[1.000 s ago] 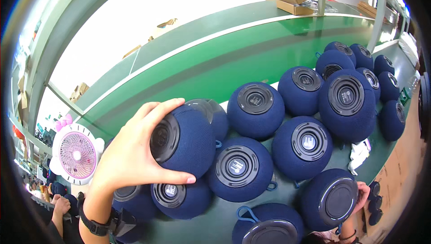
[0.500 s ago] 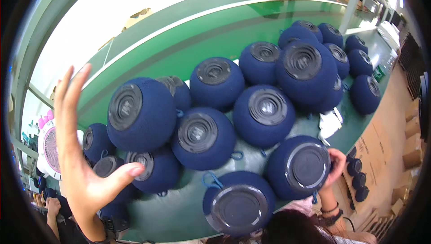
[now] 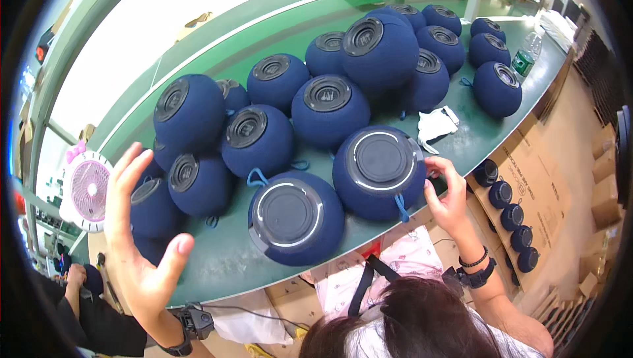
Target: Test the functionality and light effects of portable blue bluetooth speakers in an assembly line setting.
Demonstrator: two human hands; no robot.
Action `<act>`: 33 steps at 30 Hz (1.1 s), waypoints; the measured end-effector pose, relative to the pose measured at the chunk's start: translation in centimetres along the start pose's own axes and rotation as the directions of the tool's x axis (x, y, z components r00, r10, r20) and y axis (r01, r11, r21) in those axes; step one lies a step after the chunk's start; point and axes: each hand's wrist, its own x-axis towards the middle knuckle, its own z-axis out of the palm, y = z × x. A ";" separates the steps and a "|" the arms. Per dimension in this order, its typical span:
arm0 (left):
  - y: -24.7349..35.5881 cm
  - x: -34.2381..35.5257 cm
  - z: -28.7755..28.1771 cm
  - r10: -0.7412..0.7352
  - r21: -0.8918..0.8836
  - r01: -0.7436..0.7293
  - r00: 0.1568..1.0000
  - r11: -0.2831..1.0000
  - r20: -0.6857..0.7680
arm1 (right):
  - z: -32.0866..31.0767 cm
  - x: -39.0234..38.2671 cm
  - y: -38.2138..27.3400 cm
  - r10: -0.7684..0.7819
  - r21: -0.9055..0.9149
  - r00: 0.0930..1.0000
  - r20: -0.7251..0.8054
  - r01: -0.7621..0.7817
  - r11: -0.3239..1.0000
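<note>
Speakers [image 3: 296, 216], green table [image 3: 224, 259], seemingly cardboard [image 3: 547, 206] below

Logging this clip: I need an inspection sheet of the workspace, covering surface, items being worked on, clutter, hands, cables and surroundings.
Surface: green tabletop, crowded with speakers; bare patch at front left.
Job's things: many round navy speakers, some piled on others; the two nearest show broad dark discs and blue loops.
Clutter: crumpled white piece and green-labelled bottle, toward the right.
Hands: left hand open, holding nothing; right hand curled at the edge of the front-right speaker, grip unclear.
Cables: thin dark cable below the near edge; ends unclear.
Surroundings: white-and-pink fan at left; cardboard with dark round parts at right; another person's hand far left.
</note>
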 end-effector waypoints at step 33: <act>1.8 -10.5 15.7 -0.326 -0.247 0.300 0.943 0.921 -0.068 | 0.1 1.1 -2.7 -0.097 0.075 0.983 0.154 0.086 0.993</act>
